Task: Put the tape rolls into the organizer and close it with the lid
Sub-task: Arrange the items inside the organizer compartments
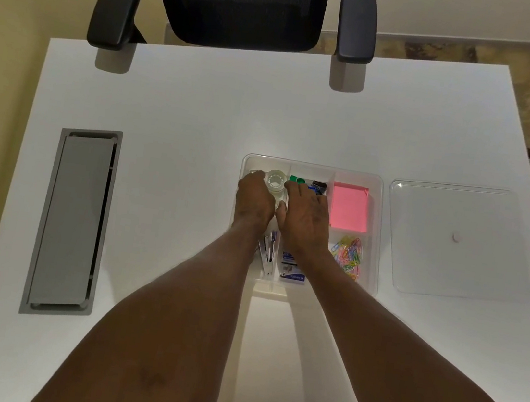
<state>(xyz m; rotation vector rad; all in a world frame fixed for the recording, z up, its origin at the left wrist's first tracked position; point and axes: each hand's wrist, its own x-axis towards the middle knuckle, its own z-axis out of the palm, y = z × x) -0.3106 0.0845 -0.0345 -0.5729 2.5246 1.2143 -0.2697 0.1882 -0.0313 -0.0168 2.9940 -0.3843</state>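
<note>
A clear plastic organizer (357, 176) with several compartments sits on the white desk. A clear tape roll (275, 180) lies at the far end of its left compartment. My left hand (253, 201) curls round the roll's left side. My right hand (306, 213) touches its right side with forefinger and thumb. Whatever lies under my palms is hidden, so I cannot tell whether a second roll is there. The clear lid (455, 241), with a small white knob, lies flat on the desk to the right of the organizer.
The organizer also holds pink sticky notes (349, 206), coloured paper clips (349, 255), a stapler (266, 255), staple boxes (291, 267) and green and blue items (307, 183). A grey cable hatch (71, 221) is set into the desk at left. A black office chair (237, 2) stands at the far edge.
</note>
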